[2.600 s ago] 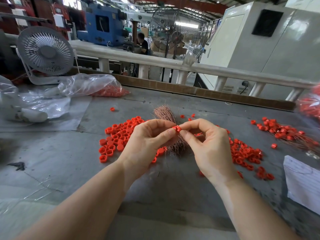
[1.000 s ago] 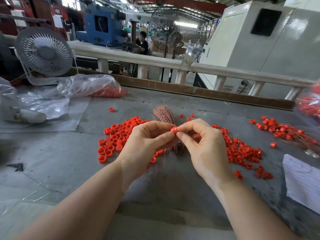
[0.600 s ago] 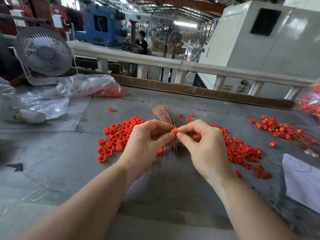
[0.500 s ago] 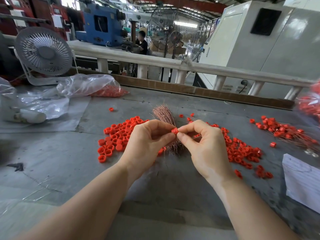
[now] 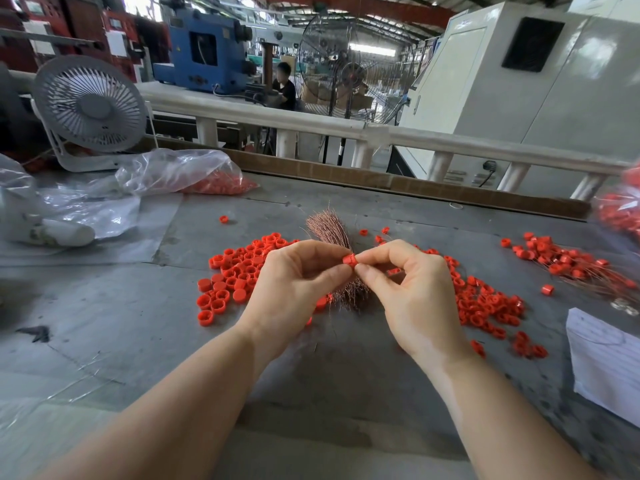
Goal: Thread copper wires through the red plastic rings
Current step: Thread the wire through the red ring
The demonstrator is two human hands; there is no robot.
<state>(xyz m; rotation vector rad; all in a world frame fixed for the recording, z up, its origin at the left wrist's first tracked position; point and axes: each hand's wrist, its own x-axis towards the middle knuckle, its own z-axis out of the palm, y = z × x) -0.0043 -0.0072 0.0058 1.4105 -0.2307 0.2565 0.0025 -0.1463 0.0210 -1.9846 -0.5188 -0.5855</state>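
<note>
Both hands meet above the wire bundle (image 5: 329,233): the left hand (image 5: 294,289) and right hand (image 5: 412,292) pinch one ring (image 5: 349,260) between thumbs and forefingers. Whether a wire runs through it is unclear. Loose rings (image 5: 235,275) lie left of the bundle.

No legible text, brand, number or sign is showing anywhere. The white paper sheet (image 5: 609,365) at the near right edge of the table is carrying faint ruled lines and marks, too faint to read. The blue machine (image 5: 204,57) far behind the rail is wearing a small yellow sticker, too small to make out. White placards on the red machine (image 5: 114,43) at the far left are showing as blank blurs. The grey desk fan (image 5: 90,105) at the far left is bearing a tiny mark below its hub, unreadable
</note>
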